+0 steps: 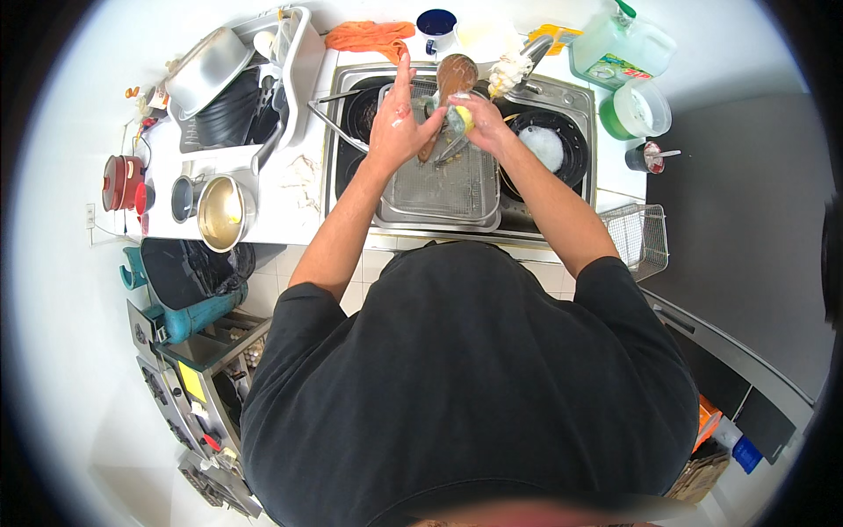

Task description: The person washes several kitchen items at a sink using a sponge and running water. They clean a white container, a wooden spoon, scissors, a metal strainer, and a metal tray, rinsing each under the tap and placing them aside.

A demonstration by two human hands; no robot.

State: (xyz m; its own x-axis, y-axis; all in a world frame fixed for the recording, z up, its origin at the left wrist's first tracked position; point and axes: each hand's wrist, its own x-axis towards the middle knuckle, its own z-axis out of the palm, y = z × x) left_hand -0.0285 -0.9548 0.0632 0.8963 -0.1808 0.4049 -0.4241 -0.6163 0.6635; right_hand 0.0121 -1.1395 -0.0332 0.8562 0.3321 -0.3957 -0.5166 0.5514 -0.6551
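My right hand [486, 122] grips a yellow and green scrub sponge [463, 120] over the double sink [589, 178]. My left hand [397, 125] is raised beside it, fingers extended and thumb apart, with soap on its back. Between the hands is a wooden spoon [456, 74], its bowl towards the faucet and its handle partly hidden by my left thumb; what supports it is unclear. Beneath the hands, a metal tray with a mesh surface [441, 191] lies across the middle of the sink. A black pan [576, 151] with white suds sits in the right basin.
A loaded dish rack [306, 85] stands left, near a steel bowl [224, 211]. Behind the sink are an orange cloth [369, 34], an enamel mug [436, 26] and the cloth-wrapped faucet [537, 49]. On the right stand a detergent jug [619, 56], a plastic tub [635, 112] and a wire basket [635, 237].
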